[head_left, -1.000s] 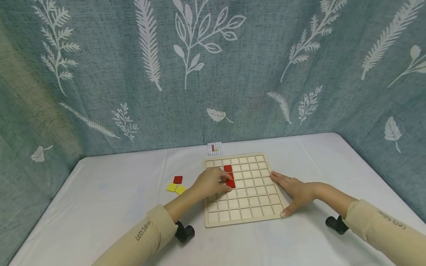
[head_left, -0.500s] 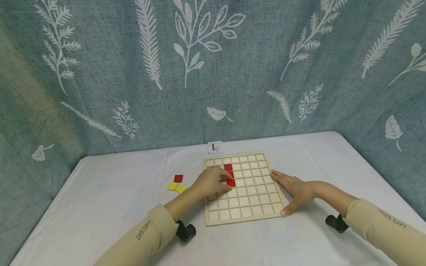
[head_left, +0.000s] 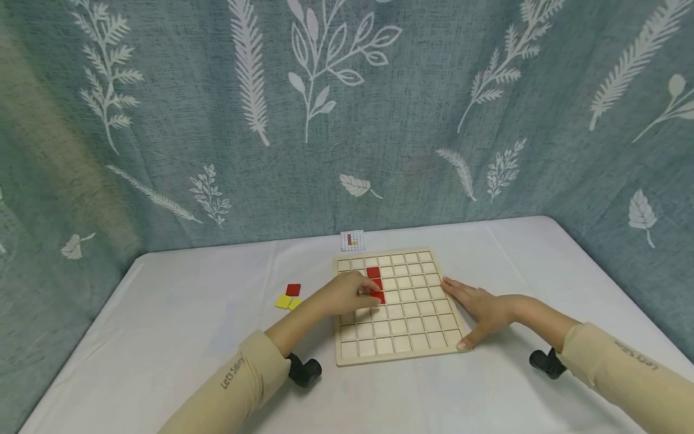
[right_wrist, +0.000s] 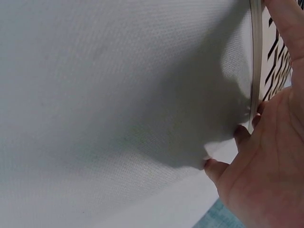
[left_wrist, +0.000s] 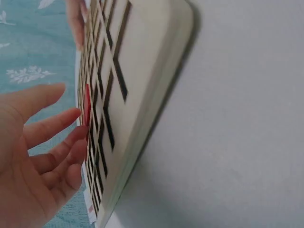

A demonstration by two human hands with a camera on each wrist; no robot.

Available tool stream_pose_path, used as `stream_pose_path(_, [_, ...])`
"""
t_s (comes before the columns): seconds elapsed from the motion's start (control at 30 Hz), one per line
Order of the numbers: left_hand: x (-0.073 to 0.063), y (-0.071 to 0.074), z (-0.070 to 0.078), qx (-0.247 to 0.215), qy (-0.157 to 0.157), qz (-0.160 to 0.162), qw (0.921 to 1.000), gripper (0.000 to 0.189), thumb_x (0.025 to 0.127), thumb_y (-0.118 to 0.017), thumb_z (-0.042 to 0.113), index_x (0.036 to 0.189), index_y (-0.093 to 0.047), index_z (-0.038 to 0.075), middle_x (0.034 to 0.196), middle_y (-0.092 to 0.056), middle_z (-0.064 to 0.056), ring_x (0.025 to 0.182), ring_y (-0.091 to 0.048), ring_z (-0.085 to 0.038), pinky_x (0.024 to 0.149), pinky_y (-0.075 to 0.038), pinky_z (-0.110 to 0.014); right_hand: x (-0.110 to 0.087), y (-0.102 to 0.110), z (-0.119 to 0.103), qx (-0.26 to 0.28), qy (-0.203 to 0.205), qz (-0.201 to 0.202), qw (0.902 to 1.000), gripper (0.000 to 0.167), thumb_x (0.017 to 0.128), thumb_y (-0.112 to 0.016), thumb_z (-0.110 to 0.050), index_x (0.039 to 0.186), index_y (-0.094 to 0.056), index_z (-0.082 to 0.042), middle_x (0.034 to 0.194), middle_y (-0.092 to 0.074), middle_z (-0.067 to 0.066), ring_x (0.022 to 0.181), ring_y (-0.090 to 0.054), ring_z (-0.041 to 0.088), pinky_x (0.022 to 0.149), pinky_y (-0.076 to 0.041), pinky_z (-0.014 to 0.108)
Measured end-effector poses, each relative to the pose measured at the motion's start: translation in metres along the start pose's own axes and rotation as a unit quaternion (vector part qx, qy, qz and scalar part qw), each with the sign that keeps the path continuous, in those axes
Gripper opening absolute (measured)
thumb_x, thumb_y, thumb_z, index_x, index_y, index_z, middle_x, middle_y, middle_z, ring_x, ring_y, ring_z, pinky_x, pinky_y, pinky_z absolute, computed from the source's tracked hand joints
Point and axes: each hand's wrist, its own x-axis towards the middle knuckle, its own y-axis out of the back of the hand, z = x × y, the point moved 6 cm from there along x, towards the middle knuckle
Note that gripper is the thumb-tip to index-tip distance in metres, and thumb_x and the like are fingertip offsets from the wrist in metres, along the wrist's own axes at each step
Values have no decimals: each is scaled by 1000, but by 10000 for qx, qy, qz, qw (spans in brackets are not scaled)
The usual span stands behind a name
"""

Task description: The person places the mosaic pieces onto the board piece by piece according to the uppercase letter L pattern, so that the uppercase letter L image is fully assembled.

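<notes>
Three red square tiles lie in one column of a pale wooden grid board point(head_left: 398, 328): the far one point(head_left: 373, 272) shows fully, the other two partly behind fingers. My left hand point(head_left: 347, 292) is over the board, its fingertips at the nearest red tile point(head_left: 378, 298). In the left wrist view, the thumb stands apart from the loosely bent fingers, and the index fingertip is against a red tile point(left_wrist: 87, 102). My right hand point(head_left: 482, 308) rests along the board's right edge, thumb and fingers spread; its palm point(right_wrist: 270, 161) shows in the right wrist view.
Left of the board lie a loose red tile point(head_left: 293, 290) and two yellow tiles point(head_left: 284, 301), one partly behind my left forearm. A small printed grid card point(head_left: 352, 240) lies behind the board. A white cloth point(head_left: 206, 301) covers the table; a patterned curtain point(head_left: 412, 181) hangs behind.
The head view has shifted slightly. My left thumb has moved a little onto the nearest red tile's front edge. The right hand and the board stay as they were.
</notes>
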Motion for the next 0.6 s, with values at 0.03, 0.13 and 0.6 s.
stream_pose_path(0.03, [-1,1,2,-44,-72,12,10000,26,89,-62,21,110,-67,7,99,-67,-2,78,-55,-12,69,-45,-25,0,0,0,-1,-6,-2,10000,117,70,-75,-47,143,-3,9,150,2,27,137,-3,45,105,-11,61])
stream_pose_path(0.13, [-3,3,6,-321,-238,88,9992,26,90,-59,21,113,-65,9,103,-66,-1,84,-57,-13,73,-46,-26,0,0,0,22,-16,-15,10000,117,70,-76,-47,143,-3,9,150,2,27,137,-3,45,105,-11,62])
stream_pose_path(0.6, [-19,-6,10,-1094,-252,-237,9934,35,87,-63,33,117,-64,14,110,-64,3,93,-56,-11,79,-45,-24,1,2,2,31,-18,-18,10000,117,70,-76,-47,144,-3,9,150,0,27,137,-4,45,104,-12,63])
